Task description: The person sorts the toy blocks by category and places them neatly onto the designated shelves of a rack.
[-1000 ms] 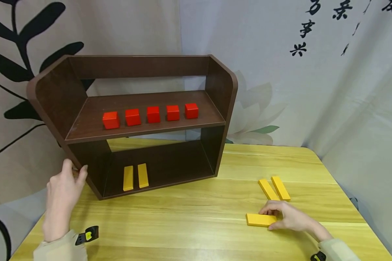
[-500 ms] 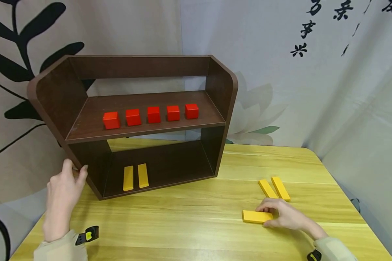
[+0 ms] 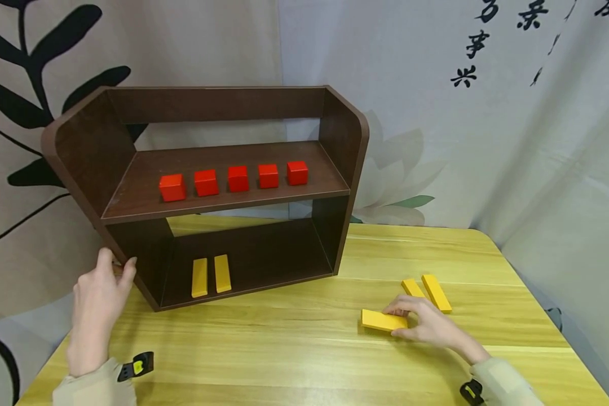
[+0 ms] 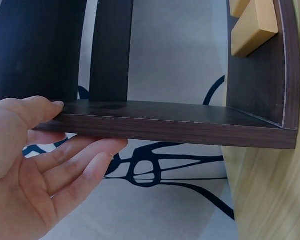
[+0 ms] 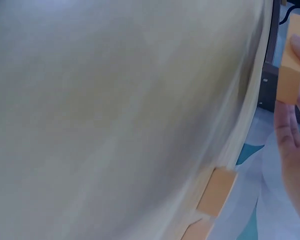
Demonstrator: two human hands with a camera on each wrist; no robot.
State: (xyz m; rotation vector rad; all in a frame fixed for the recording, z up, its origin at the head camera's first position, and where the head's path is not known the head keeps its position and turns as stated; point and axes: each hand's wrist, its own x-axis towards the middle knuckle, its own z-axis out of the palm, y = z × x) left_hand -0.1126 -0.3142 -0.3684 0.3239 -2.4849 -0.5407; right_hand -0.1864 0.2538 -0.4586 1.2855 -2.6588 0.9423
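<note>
My left hand (image 3: 98, 296) holds the left side panel of a dark brown two-tier shelf (image 3: 228, 208). In the left wrist view the thumb (image 4: 45, 107) lies on the panel's inner face and the fingers are on its outer face. Over the table at the right, my right hand (image 3: 431, 324) pinches a yellow rectangular block (image 3: 380, 320) by one end. A shadow beneath shows this block lifted off the tabletop. In the right wrist view the held block (image 5: 290, 65) sits between thumb and fingers. Two yellow blocks (image 3: 222, 273) lie side by side on the lower tier, toward its left.
Several red cubes (image 3: 238, 178) form a row on the upper tier. Beyond my right hand, two more yellow blocks (image 3: 436, 293) lie on the wooden table (image 3: 294, 349); the hand partly covers one. A printed curtain (image 3: 411, 113) hangs behind the table.
My right hand has carried the yellow block leftward, away from me and up off the table. The left hand and the shelf stay as they were.
</note>
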